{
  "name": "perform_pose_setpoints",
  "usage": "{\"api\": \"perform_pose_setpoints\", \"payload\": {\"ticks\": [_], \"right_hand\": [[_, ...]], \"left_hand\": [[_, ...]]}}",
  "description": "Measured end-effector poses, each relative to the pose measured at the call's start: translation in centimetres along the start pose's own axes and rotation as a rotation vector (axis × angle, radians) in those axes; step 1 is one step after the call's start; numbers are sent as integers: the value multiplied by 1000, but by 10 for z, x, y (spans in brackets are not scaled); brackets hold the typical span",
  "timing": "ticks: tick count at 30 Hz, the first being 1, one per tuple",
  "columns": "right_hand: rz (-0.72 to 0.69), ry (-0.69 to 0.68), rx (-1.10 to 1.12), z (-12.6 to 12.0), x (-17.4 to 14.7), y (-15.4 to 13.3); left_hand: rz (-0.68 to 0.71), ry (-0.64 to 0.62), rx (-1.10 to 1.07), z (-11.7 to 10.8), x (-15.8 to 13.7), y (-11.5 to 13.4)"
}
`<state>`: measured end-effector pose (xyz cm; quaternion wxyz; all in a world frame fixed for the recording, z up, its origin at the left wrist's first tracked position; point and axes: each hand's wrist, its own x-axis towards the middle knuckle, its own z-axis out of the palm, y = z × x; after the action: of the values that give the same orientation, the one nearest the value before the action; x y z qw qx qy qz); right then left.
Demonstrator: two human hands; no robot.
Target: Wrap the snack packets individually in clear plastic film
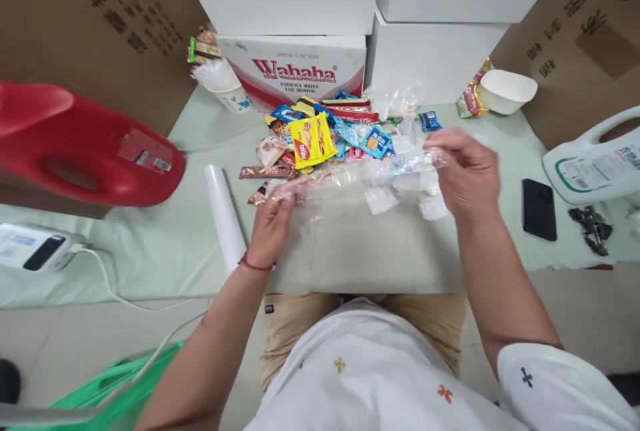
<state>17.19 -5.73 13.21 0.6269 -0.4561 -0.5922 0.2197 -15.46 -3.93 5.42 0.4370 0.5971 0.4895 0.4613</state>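
A clear plastic bag with a pinkish tint is stretched between my two hands above the near side of the table. My left hand, with a red cord at its wrist, pinches one end of it. The other end is gripped between the closed fingers of my right hand. Just beyond the bag lies a pile of wrapped snacks, with a yellow snack packet on top and a blue packet to its right. Crumpled clear wrappers lie below and left of my right hand.
A Wahaha carton stands behind the pile. On the left are a red jug, a white roll and a paper cup. To the right lie a black phone, a white bottle and a white bowl.
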Motion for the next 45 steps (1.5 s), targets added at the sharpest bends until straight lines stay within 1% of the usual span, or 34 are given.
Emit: {"api": "perform_pose_setpoints", "payload": {"ticks": [1, 2, 3, 5, 6, 7, 8, 10, 12, 14, 15, 16, 17, 18, 20, 21, 22, 24, 25, 27, 28, 29, 30, 31, 32, 33, 35, 36, 37, 38, 40, 41, 43, 45], "right_hand": [[-100, -31, -19, -4, 5, -18], [-170, -108, -54, -9, 5, -34], [-210, -215, -104, -14, 2, -47], [-212, -449, -224, -24, -17, -61], [-196, -544, -279, -28, -32, -61], [-181, -608, -322, -31, -49, -56], [-173, -641, -356, -34, -68, -47], [-177, -665, -414, -37, -107, -27], [-170, -658, -472, -38, -143, -8], [-148, -629, -511, -40, -168, 2], [-136, -608, -520, -40, -177, 3], [-125, -589, -526, -41, -182, 4], [-118, -574, -531, -41, -186, 3], [-114, -565, -536, -42, -187, 3], [-116, -565, -543, -43, -185, 2], [-122, -570, -548, -44, -183, 1], [-132, -575, -551, -45, -181, 1], [-140, -614, -544, -51, -179, -3], [-129, -665, -522, -55, -177, -7], [-59, -855, -420, -66, -173, -18], [0, -970, -350, -72, -170, -25], [64, -1054, -286, -77, -165, -30], [118, -1079, -249, -81, -159, -33], [150, -1036, -261, -82, -151, -33], [152, -922, -327, -80, -140, -29], [121, -763, -435, -75, -128, -21], [-3, -450, -703, -52, -99, 7], [-55, -396, -800, -36, -84, 25], [-92, -414, -873, -19, -70, 43], [-124, -468, -929, -2, -57, 59], [-175, -623, -986, 26, -38, 86], [-196, -702, -999, 34, -33, 94], [-227, -796, -1019, 34, -34, 104], [-230, -780, -1057, 13, -43, 109]], "left_hand": [[148, 30, 45, -4, 7, 3], [296, 44, 106, -10, 10, 5], [426, 42, 175, -15, 11, 5], [582, -11, 307, -28, 4, 1], [626, -56, 371, -34, -3, -4], [655, -109, 433, -39, -12, -9], [669, -173, 491, -43, -22, -14], [648, -334, 584, -50, -41, -22], [566, -504, 632, -56, -57, -22], [459, -619, 596, -59, -69, -15], [410, -635, 538, -60, -72, -9], [367, -608, 456, -59, -74, -4], [328, -536, 367, -56, -74, 2], [292, -432, 290, -51, -73, 6], [235, -243, 244, -34, -66, 11], [219, -201, 289, -23, -60, 11], [212, -223, 377, -11, -54, 9], [184, -367, 611, 12, -42, 1], [155, -424, 703, 21, -36, -4], [118, -491, 805, 31, -27, -15], [115, -505, 822, 32, -24, -20], [121, -512, 827, 32, -22, -24], [132, -518, 829, 31, -21, -28], [144, -525, 832, 29, -21, -30], [157, -535, 840, 28, -21, -32], [171, -549, 854, 27, -22, -33], [214, -575, 892, 27, -24, -33], [244, -574, 915, 27, -26, -32], [276, -557, 939, 27, -28, -31], [304, -524, 962, 26, -31, -31], [328, -437, 998, 23, -37, -29], [317, -402, 1006, 20, -41, -29], [265, -379, 1000, 13, -47, -31], [225, -399, 982, 8, -51, -36]]}}
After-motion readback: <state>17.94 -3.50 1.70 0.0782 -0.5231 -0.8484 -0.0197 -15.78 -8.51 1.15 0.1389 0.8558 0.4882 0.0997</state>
